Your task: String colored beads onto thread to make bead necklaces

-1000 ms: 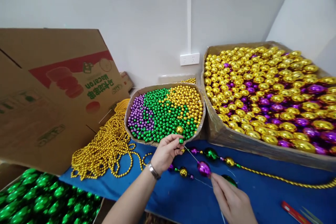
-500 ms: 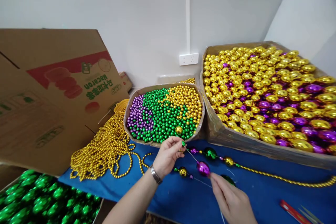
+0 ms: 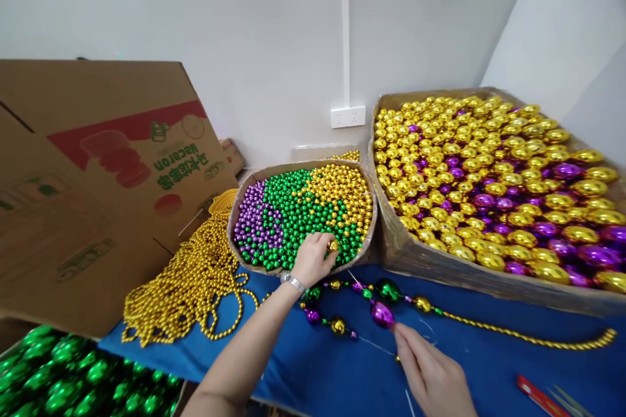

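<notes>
My left hand [image 3: 313, 259], with a silver bracelet on its wrist, reaches over the near edge of the bead box [image 3: 233, 249]. Its thumb and fingertips close on a round gold bead [image 3: 333, 245], larger than the small purple, green and gold beads around it. Above the blue cloth, my right hand [image 3: 433, 368] pinches the string at the lower end of a big purple bead [image 3: 382, 314]. A small green bead [image 3: 366, 294] sits above that on the same string. Behind it lies a strung garland with a dark green bead [image 3: 388, 289] and a gold bead chain [image 3: 528, 328].
A deep box [image 3: 440, 273] of gold and purple oval beads stands at right. Left are a heap of gold chains [image 3: 180, 287], a tilted cardboard carton [image 3: 107, 221] and large green beads [image 3: 73, 371]. A red-handled tool [image 3: 540, 396] lies on the blue cloth [image 3: 469, 371].
My left hand has left the string's end and moved up into the bead box, onto the gold bead. The green bead has slid down toward the purple one. My right hand stays nearly in place.
</notes>
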Motion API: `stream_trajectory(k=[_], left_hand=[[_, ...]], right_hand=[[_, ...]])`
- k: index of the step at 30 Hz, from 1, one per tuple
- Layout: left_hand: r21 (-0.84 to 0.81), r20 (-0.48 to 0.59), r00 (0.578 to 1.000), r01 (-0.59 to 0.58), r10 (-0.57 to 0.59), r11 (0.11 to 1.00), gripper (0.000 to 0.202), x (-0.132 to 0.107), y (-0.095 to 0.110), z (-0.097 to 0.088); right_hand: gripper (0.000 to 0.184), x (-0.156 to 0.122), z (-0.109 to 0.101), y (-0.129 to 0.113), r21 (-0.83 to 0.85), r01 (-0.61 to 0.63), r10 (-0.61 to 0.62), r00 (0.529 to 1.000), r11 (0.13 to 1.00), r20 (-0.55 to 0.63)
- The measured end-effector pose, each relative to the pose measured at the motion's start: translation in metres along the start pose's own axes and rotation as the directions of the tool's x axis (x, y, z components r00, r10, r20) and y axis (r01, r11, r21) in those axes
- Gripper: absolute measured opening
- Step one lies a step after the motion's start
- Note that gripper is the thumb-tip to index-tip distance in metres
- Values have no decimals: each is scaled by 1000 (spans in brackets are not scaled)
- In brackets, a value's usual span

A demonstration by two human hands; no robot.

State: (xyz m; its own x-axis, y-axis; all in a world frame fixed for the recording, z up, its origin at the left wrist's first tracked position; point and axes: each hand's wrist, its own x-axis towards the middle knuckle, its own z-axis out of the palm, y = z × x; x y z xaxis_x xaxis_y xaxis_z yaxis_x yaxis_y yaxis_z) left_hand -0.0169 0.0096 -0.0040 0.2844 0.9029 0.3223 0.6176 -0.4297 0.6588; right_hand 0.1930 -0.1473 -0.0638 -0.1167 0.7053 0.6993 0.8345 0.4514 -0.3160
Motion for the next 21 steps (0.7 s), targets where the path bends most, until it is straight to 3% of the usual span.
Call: stream_trajectory(k=[1, 2, 4, 6, 8, 10, 13, 21], left_hand=[[-201, -10, 997, 72, -75, 977, 24, -4, 4, 1], [-424, 14, 986, 154, -164, 893, 26, -8, 8, 2], [-774, 149, 941, 302, -304, 557, 31, -18, 18, 4], [-905, 272, 893, 364, -358, 221, 32, -27, 27, 6], [-931, 321, 866, 363, -384, 41, 29, -35, 33, 8], [-936, 334, 855, 349, -396, -34, 27, -40, 36, 11], [-938, 339, 852, 338, -399, -75, 27, -44, 39, 14], [-942, 329, 852, 326, -408, -79, 29, -47, 44, 15]], right_hand=[[29, -1, 0, 0, 2, -1, 1, 1000, 1000, -2], [29, -1, 1, -1, 7, -4, 4, 1000, 1000, -3], [28, -3, 1, -1, 25, -12, 12, 1000, 1000, 5], [27, -4, 2, -2, 41, -14, 13, 1000, 999, 14], [26, -4, 4, -2, 47, -4, 3, 1000, 999, 17], [26, -3, 4, -3, 47, 8, -9, 1000, 999, 13], [27, -2, 4, -4, 39, 15, -16, 1000, 999, 10], [29, -1, 1, -3, 10, 1, -1, 1000, 1000, 5]])
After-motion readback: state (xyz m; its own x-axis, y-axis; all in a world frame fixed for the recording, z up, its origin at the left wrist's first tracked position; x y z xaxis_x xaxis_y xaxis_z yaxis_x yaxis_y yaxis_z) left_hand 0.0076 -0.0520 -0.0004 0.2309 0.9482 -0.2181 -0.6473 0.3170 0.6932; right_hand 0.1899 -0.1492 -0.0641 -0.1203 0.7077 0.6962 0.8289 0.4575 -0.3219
